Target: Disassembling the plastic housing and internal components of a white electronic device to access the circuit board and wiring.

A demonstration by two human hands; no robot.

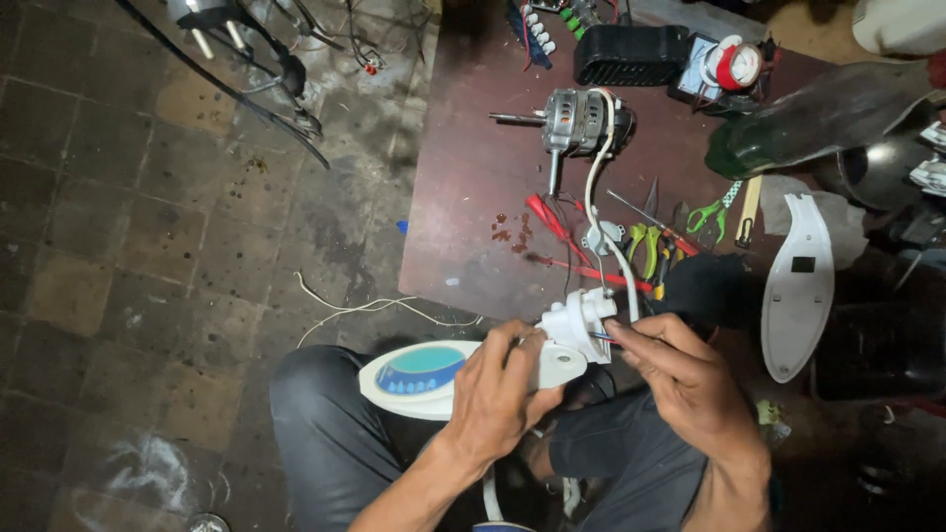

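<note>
Low in the frame, just right of centre: white fan control housing (463, 374) with the blue-green oval panel, lying across the lap. Left hand (498, 394) wrapped over its right end, fingers curled down around the shell, thumb toward the white switch block (579, 320) that juts up at the top. Firm hold on the housing, wrist angled in from bottom centre.

Right hand (680, 379) coming in from the lower right, fingertips pinched narrow on thin coloured wires (603, 337) right at the switch block. Whether a tool sits in that pinch, cannot tell.

Risks, as a judgement: thin leads tugged sideways could snap or pull out of the block; housing balanced on a knee could roll if the left grip eases. White cable (594, 177) running up toward centre top to the bare motor (581, 123) on the dark red table (463, 197); a hard pull could drag the motor toward the edge.

Right of centre: pliers and screwdrivers (650, 246) scattered close to the working hand, and a white back cover (798, 286) lying at the right.
</note>
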